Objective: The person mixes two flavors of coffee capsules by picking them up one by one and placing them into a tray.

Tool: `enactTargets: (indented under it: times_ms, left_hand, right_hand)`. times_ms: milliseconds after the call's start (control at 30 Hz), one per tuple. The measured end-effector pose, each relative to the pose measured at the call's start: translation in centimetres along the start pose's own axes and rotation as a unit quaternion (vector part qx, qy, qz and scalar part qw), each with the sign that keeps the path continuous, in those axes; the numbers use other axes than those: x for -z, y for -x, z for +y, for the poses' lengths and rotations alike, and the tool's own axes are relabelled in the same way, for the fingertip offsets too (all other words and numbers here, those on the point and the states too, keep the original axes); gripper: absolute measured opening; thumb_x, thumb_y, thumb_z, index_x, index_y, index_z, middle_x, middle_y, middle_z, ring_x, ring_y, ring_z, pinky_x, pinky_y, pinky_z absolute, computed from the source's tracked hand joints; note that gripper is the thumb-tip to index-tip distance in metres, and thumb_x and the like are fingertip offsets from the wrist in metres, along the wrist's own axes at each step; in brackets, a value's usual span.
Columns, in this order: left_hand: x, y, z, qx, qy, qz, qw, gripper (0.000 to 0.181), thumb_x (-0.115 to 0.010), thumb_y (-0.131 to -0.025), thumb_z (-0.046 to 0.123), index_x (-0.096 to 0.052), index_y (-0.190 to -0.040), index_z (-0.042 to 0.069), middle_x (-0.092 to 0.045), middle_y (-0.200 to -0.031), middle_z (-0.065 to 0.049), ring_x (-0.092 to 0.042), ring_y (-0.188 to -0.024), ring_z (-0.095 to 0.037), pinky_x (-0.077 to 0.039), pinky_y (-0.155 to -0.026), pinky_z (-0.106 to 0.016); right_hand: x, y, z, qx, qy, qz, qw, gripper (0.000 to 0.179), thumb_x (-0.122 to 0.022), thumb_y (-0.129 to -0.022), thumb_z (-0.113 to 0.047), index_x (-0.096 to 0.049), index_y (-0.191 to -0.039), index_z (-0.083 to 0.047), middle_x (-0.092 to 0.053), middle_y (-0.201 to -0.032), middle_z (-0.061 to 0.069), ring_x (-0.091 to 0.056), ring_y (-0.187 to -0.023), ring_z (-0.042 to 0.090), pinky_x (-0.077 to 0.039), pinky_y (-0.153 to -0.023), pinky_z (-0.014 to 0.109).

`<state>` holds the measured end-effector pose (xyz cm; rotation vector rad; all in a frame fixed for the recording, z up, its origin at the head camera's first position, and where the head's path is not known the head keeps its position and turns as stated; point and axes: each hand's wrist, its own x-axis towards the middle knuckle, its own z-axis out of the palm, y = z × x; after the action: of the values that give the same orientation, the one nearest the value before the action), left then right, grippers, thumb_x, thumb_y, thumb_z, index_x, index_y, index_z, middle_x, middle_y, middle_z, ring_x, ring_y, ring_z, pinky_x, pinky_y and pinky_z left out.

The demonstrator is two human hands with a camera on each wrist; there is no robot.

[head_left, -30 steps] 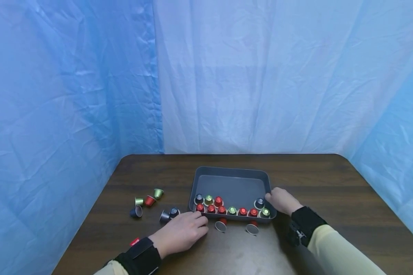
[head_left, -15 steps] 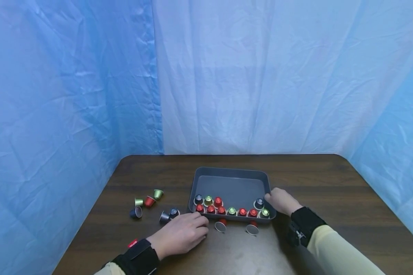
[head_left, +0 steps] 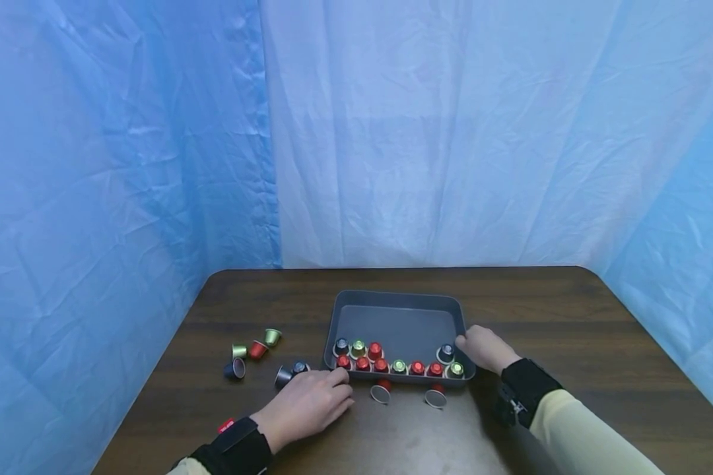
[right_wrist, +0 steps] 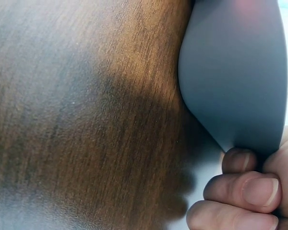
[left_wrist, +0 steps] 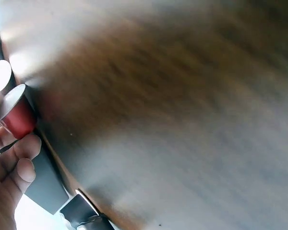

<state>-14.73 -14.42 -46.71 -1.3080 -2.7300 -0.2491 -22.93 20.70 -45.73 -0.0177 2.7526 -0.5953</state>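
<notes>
My left hand (head_left: 311,406) hovers low by the near left corner of the grey baking tray (head_left: 401,315). In the left wrist view it pinches a red coffee capsule (left_wrist: 20,117) between thumb and fingertips, foil lid towards the thumb. The head view hides this capsule behind the hand. My right hand (head_left: 484,348) grips the tray's right rim, its fingers (right_wrist: 259,191) curled at the grey wall in the right wrist view. Red, green and dark capsules stand lid-down inside: a full row along the near side, several more behind it, including a dark capsule (head_left: 445,353) at the right.
Two red capsules lie on their sides before the tray, lids (head_left: 381,394) facing me. Dark capsules (head_left: 283,377) sit just beyond my left hand. Further left is a loose group with a red capsule (head_left: 257,349), two green ones and a dark one. Blue sheeting (head_left: 422,132) hangs behind the table.
My left hand has drawn slightly to the left, away from the lying red capsules. My right hand keeps its grip on the tray, and the capsules in it stand as before.
</notes>
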Motion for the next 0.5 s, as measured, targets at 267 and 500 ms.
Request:
enactTargets:
  times_ms: [267, 500]
  left_hand:
    - [0.38, 0.17, 0.04, -0.020, 0.037, -0.017, 0.9990, 0.017, -0.061, -0.089, 0.035, -0.068, -0.101, 0.026, -0.050, -0.097, 0.012, -0.048, -0.080, -0.001, -0.046, -0.075, -0.024]
    - [0.88, 0.43, 0.04, -0.058, 0.062, -0.020, 0.9961, 0.022, -0.063, -0.088, 0.029, -0.065, -0.110, 0.025, -0.050, -0.107, 0.012, -0.048, -0.091, -0.002, -0.045, -0.078, -0.021]
  right_hand:
    - [0.06, 0.23, -0.31, -0.008, -0.012, -0.005, 0.9999, 0.032, -0.046, -0.093, -0.024, -0.063, -0.096, 0.003, -0.053, -0.072, 0.008, -0.051, -0.064, 0.020, -0.039, -0.059, 0.033]
    - [0.36, 0.22, -0.27, -0.003, -0.011, -0.008, 0.9999, 0.032, -0.046, -0.093, -0.024, -0.063, -0.096, 0.004, -0.054, -0.073, 0.008, -0.052, -0.065, 0.020, -0.040, -0.060, 0.034]
